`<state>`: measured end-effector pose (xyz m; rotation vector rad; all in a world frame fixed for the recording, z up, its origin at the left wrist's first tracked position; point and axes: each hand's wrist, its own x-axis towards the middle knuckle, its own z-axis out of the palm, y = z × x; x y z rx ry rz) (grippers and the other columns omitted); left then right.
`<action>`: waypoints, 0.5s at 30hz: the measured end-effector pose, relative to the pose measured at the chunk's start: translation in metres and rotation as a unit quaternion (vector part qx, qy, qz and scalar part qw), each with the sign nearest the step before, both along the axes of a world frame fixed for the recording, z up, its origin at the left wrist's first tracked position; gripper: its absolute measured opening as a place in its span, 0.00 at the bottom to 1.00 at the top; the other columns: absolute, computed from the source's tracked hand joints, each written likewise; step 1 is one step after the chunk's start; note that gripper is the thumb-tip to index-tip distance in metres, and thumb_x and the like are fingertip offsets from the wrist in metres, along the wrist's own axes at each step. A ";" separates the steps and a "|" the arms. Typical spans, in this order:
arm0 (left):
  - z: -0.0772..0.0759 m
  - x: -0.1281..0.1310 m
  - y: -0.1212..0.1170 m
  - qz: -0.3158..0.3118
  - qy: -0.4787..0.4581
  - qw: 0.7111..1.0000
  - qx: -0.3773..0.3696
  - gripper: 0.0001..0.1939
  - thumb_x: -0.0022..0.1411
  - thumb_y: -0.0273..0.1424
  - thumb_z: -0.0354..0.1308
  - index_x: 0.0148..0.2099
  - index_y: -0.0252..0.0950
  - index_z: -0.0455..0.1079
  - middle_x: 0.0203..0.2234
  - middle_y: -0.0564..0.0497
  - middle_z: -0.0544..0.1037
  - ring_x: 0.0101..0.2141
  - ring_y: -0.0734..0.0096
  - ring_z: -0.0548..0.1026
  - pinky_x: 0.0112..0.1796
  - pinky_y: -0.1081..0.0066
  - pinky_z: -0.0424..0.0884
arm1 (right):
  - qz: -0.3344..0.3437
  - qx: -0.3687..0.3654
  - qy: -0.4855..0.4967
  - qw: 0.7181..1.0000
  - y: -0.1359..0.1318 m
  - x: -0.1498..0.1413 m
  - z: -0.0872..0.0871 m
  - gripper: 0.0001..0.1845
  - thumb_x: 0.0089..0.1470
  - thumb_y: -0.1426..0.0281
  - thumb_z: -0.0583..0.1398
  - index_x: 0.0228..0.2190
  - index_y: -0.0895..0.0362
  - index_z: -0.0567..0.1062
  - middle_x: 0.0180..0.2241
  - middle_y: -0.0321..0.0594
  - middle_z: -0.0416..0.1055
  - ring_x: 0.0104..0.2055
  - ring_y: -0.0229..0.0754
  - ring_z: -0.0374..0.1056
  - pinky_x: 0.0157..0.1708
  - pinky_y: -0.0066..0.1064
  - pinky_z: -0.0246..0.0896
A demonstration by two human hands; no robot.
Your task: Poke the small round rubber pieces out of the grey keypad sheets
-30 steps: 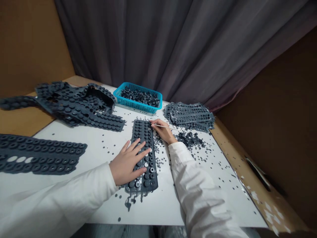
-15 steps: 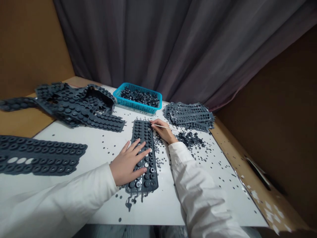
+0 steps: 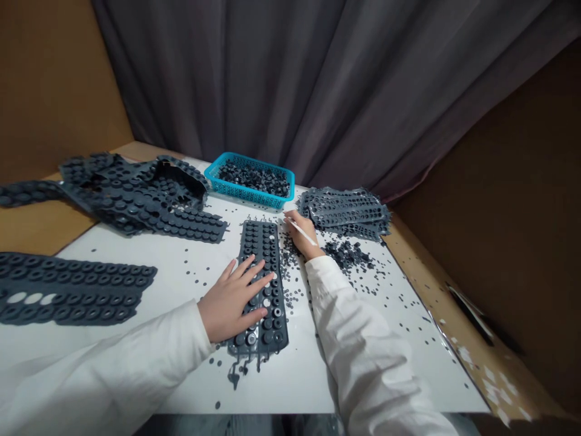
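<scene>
Inspection at this moment: my left grip [image 3: 231, 300] lies flat with the fingers spread apart, pressing down on a dark grey moulded rubber sheet [image 3: 262, 254], which sits upright in front of me on the white worktop [image 3: 290, 387]. The sheet is matte and carries tight rows of round, ring-topped buttons; some positions near my fingers are open holes showing white beneath, and ragged flash trails from its near end. My right grip [image 3: 300, 233] is closed on a thin white stick [image 3: 308, 238], just beside the sheet's far right corner and not touching it that I can confirm. Small dark rubber discs [image 3: 290, 266] are scattered across the worktop around the sheet. A heap of loose rubber pieces [image 3: 348, 254] lies beyond my right wrist, near a flat stack of perforated rubber sheets [image 3: 345, 209]. Crumpled, punched sheets [image 3: 136, 200] lie at far left, with another sheet [image 3: 68, 290] nearer me. A blue plastic mesh basket [image 3: 236, 192] at the back holds a shallow layer of dark round rubber pieces [image 3: 254, 180], filling its floor from wall to wall.
</scene>
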<state>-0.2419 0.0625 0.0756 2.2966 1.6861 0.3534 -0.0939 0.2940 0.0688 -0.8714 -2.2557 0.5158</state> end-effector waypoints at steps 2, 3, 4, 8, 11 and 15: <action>0.001 0.000 0.000 -0.001 -0.006 1.000 0.002 0.31 0.66 0.49 0.43 0.67 0.47 0.47 0.66 0.48 0.48 0.65 0.48 0.42 0.60 0.42 0.45 | -0.013 0.010 0.007 1.000 -0.002 0.004 0.004 0.09 0.58 0.65 0.54 0.38 0.54 0.72 0.39 0.43 0.76 0.42 0.48 0.71 0.43 0.36 0.62; 0.001 0.000 0.000 -0.001 -0.009 1.000 0.004 0.31 0.66 0.49 0.43 0.67 0.47 0.47 0.66 0.48 0.49 0.65 0.48 0.43 0.60 0.42 0.45 | -0.015 0.016 0.012 1.000 -0.004 0.006 0.006 0.09 0.58 0.65 0.54 0.37 0.54 0.72 0.42 0.44 0.75 0.45 0.49 0.70 0.46 0.37 0.61; 0.001 0.000 0.001 -0.001 -0.013 1.000 0.003 0.31 0.66 0.49 0.44 0.67 0.47 0.48 0.66 0.48 0.49 0.65 0.48 0.43 0.59 0.41 0.45 | -0.015 0.023 0.021 0.999 -0.007 0.008 0.009 0.09 0.58 0.64 0.55 0.36 0.54 0.72 0.45 0.46 0.74 0.48 0.50 0.68 0.49 0.39 0.59; 0.001 -0.001 0.002 0.003 -0.025 1.000 0.003 0.31 0.64 0.47 0.47 0.66 0.46 0.50 0.66 0.47 0.52 0.65 0.47 0.45 0.59 0.42 0.46 | 0.010 0.026 0.088 0.996 -0.029 0.022 0.024 0.11 0.57 0.61 0.56 0.31 0.55 0.71 0.45 0.47 0.73 0.52 0.51 0.65 0.52 0.44 0.56; 0.006 0.001 0.003 0.012 -0.046 0.998 0.029 0.30 0.62 0.45 0.51 0.64 0.45 0.55 0.63 0.47 0.57 0.63 0.46 0.49 0.59 0.43 0.48 | 0.016 -0.043 0.115 0.992 -0.053 0.038 0.033 0.12 0.55 0.59 0.58 0.30 0.55 0.71 0.35 0.43 0.73 0.40 0.47 0.69 0.42 0.37 0.63; 0.018 0.006 0.000 0.011 -0.089 0.992 0.093 0.18 0.57 0.38 0.57 0.51 0.41 0.69 0.52 0.46 0.68 0.55 0.52 0.61 0.55 0.51 0.57 | 0.014 -0.182 0.126 0.975 -0.083 0.060 0.031 0.12 0.52 0.59 0.61 0.30 0.55 0.74 0.27 0.37 0.71 0.29 0.39 0.66 0.30 0.30 0.62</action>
